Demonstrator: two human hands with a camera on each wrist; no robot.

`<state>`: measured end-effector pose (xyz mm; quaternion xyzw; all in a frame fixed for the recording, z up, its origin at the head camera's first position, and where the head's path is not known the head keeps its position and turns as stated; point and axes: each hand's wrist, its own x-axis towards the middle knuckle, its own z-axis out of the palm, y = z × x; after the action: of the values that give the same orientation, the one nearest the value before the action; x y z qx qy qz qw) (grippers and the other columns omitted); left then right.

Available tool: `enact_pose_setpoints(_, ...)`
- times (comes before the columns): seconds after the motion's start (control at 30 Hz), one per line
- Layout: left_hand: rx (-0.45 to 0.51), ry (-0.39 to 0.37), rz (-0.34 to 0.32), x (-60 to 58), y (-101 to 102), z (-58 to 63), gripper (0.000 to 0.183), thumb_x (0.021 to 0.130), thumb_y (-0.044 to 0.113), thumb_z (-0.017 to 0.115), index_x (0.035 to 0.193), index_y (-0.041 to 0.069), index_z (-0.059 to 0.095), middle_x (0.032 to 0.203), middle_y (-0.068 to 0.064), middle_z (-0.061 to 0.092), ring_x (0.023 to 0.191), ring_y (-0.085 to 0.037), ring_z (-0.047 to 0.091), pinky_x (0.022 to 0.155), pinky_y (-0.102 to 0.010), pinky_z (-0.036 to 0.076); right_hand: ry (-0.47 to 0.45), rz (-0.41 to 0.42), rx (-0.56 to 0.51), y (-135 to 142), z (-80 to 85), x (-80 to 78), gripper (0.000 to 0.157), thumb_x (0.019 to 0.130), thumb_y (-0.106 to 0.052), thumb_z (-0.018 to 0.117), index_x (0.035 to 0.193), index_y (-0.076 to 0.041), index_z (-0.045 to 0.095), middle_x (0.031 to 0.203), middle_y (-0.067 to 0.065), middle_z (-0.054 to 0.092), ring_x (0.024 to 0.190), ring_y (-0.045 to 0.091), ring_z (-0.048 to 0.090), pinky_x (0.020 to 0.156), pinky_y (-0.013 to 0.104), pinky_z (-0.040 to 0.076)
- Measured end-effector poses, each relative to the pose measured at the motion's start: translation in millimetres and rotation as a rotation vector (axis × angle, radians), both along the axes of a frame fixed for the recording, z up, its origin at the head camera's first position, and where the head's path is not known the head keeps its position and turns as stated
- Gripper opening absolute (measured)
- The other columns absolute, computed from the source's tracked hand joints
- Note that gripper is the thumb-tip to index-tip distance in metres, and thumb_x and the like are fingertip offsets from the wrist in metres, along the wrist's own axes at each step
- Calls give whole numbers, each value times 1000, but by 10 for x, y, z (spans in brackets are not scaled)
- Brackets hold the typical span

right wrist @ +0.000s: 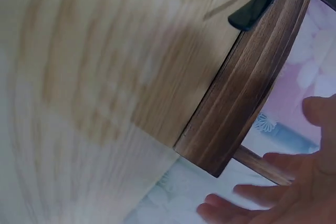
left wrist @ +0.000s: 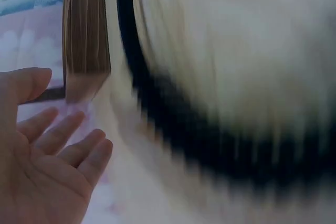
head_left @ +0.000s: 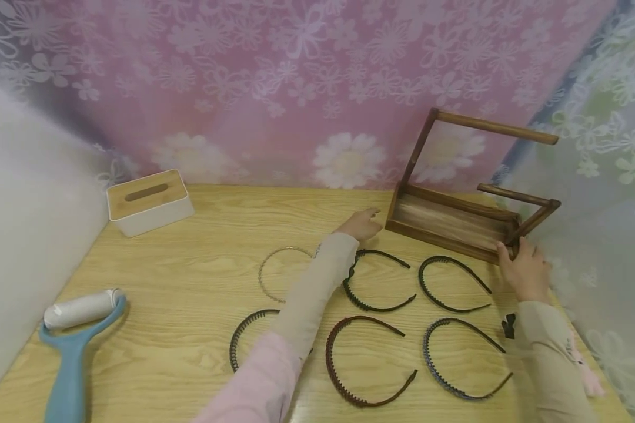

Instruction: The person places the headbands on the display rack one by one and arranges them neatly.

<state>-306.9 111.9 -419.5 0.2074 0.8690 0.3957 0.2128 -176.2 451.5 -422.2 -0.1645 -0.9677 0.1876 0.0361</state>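
Observation:
A dark brown wooden rack (head_left: 444, 220) with a tray base and upright bars stands at the back right. Beside its left corner is my left hand (head_left: 361, 225), fingers extended; the left wrist view shows the fingers (left wrist: 68, 140) spread and holding nothing. At the rack's right corner my right hand (head_left: 528, 271) is close against the wood, and whether it touches is unclear. Its fingers (right wrist: 262, 195) look loosely spread in the right wrist view. In front lie a dark toothed headband (head_left: 347, 288) and a black headband (head_left: 422, 279).
Nearer me are a reddish-brown headband (head_left: 330, 358), a bluish headband (head_left: 428, 352) and, partly behind my left sleeve, a dark headband (head_left: 233, 346) and a thin pale headband (head_left: 260, 273). A black clip (head_left: 508, 326), tissue box (head_left: 156, 214) and blue-handled roller (head_left: 71, 364) also sit on the table.

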Motion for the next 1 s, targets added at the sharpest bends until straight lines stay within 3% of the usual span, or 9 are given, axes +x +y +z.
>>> enact_pose_setpoints(0.17,110,-56,-1,31,159,-115,64,102,20,47,158,16,16,159,-6,33,144,-26,38,117,-39,37,-21,-32,-125,37,-21,-41,84,102,-52,20,149,15,3,144,52,11,130,70,15,107,76,18)
enact_pose_setpoints(0.3,153,-87,-23,54,206,-189,64,100,11,48,157,17,19,161,-3,30,146,-22,33,108,-34,43,2,-29,-187,94,-47,-43,79,103,-44,25,148,18,5,144,50,17,130,67,21,107,73,24)
enact_pose_setpoints(0.4,161,-103,-44,13,239,-258,65,99,8,48,157,18,19,161,-2,29,146,-22,34,103,-34,46,14,-21,-168,150,-73,-37,76,103,-39,31,146,20,10,139,52,24,127,67,27,105,72,29)
enact_pose_setpoints(0.63,152,-69,-53,-54,251,-304,65,99,10,48,157,18,20,160,-1,31,146,-25,34,118,-40,35,88,15,-88,220,-105,-38,59,103,-23,39,139,22,29,122,54,41,111,66,42,92,70,40)
enact_pose_setpoints(0.8,156,-51,5,-95,160,-304,62,100,19,54,156,19,26,155,-3,40,142,-25,40,117,-41,37,19,44,-134,195,-60,-38,66,104,-33,40,145,17,26,133,51,34,120,65,36,95,70,39)
enact_pose_setpoints(0.87,160,-42,39,-120,103,-296,62,99,24,58,155,19,29,152,-5,45,140,-25,43,115,-41,39,-29,61,-182,175,-32,-52,74,104,-39,39,146,17,16,139,50,26,126,65,28,100,71,36)
enact_pose_setpoints(1.0,148,-22,90,-186,-31,-293,63,98,30,61,153,16,33,145,-7,51,135,-23,49,110,-38,45,-93,119,-290,132,4,-94,76,104,-41,39,149,14,13,145,47,21,129,63,27,100,70,36)
